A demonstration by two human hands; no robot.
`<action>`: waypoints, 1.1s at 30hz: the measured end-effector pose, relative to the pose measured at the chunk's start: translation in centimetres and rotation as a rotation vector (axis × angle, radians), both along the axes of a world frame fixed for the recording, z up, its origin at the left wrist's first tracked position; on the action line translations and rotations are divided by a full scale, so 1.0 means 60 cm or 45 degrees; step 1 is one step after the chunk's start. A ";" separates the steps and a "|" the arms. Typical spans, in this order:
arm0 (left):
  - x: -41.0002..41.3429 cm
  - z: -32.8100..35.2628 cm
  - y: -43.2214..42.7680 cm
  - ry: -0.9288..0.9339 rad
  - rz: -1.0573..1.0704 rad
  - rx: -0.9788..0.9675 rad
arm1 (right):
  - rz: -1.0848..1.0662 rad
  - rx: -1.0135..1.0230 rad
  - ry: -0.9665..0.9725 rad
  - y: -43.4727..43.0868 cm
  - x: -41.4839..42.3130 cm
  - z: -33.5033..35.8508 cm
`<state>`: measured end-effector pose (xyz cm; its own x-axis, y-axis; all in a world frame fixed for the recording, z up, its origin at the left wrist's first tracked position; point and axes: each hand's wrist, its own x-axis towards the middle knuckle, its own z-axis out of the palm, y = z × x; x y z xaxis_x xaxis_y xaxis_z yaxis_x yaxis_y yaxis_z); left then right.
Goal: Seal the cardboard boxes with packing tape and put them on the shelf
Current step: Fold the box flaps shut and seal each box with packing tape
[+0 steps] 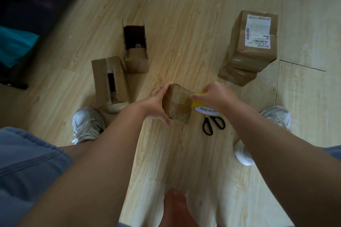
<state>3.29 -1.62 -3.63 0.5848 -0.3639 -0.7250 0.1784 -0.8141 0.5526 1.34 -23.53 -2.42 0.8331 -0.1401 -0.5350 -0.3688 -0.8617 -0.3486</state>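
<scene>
A small cardboard box [180,104] stands on the wooden floor between my hands. My left hand [156,102] holds its left side, fingers spread over the top edge and front. My right hand [215,96] grips a yellow roll of packing tape [200,104] pressed against the box's right side. A strip of tape runs across the box's top. Black scissors [214,122] lie on the floor just below the roll.
Two open cardboard boxes [110,81] [136,46] stand to the left. A stack of taped boxes [251,46] with a white label sits at the right. My white shoes [86,123] [276,116] flank the work spot. Dark furniture with clothes [27,14] fills the top left.
</scene>
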 end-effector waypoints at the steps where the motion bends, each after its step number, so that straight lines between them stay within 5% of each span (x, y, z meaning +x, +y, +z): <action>1: 0.000 0.000 0.002 0.048 0.036 -0.025 | 0.001 -0.014 0.000 0.004 0.000 0.002; 9: -0.003 -0.026 0.022 0.202 0.553 -0.355 | 0.039 0.043 0.010 0.016 -0.004 0.019; 18: -0.031 -0.041 0.016 0.195 1.131 -0.775 | -0.192 0.544 -0.016 -0.008 -0.030 0.023; 27: -0.030 -0.032 0.026 0.154 1.177 -0.705 | 0.041 -0.038 -0.083 0.010 -0.024 0.016; 33: -0.041 -0.052 0.018 0.090 1.205 -0.633 | -0.053 -0.098 -0.015 0.009 -0.067 -0.041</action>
<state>0.85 -0.56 -6.77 0.7467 -0.0480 -0.6634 0.6636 -0.0145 0.7480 -2.69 -23.01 -4.91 0.8320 -0.2148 -0.5115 -0.4008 -0.8702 -0.2865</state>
